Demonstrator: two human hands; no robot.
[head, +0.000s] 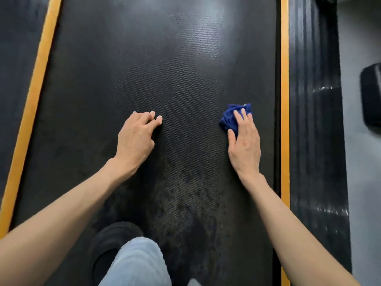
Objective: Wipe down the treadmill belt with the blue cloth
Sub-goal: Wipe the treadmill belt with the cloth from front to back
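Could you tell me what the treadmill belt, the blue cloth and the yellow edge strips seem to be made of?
Treadmill belt: probably rubber or PVC, matt, with fine dotted texture and glare. Blue cloth: soft fabric, perhaps microfibre, crumpled into folds under the right hand. Yellow edge strips: smooth, plastic or paint; unclear.

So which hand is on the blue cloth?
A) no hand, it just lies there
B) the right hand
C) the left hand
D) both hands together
B: the right hand presses its fingers on the blue cloth near the right edge of the treadmill belt, while the left hand rests on bare belt, apart from the cloth.
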